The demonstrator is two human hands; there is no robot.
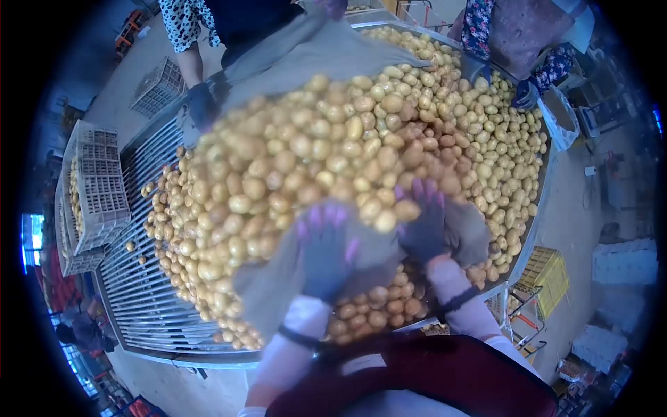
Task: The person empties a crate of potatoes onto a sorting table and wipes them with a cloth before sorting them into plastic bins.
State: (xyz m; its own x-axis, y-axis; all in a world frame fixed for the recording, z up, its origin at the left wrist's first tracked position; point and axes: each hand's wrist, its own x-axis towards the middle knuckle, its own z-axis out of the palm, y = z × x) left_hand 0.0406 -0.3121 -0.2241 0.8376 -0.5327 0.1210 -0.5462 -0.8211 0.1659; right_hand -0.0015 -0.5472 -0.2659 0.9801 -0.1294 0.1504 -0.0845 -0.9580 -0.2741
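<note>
Clock directions are taken from the middle of the metal-rimmed table (547, 201), 12 being the far side.

Hands: the left hand (324, 254), gloved dark with purple fingertips, lies flat on a grey cloth (267, 288) at 6 o'clock. Its fingers are extended, the thumb standing apart. The right hand (422, 226), similarly gloved, is at 5 o'clock, fingers spread and pointing toward 12, beside the cloth and against the produce. Both hands are released, not clenched. Whether either pinches any cloth cannot be told; blur affects this area.

Produce: the round yellow-brown pile (271, 181) covers the middle of the table and extends to the rim from 1 to 4 o'clock, leaving little margin there. Browner pieces show between the wrists and the near edge at 6 o'clock.

Edges and room: metal slats (142, 295) are exposed from 7 to 10 o'clock, with a few loose pieces on them; this is the widest margin beside the pile. Pale crates (104, 184) stand outside the rim at 9 o'clock, a yellow crate (545, 272) at 4 o'clock.

Others: a co-worker's gloved hand (202, 108) is at 11 o'clock, beside a large grey sheet (292, 55). A second co-worker's hand (526, 94) is at the 2 o'clock edge.
</note>
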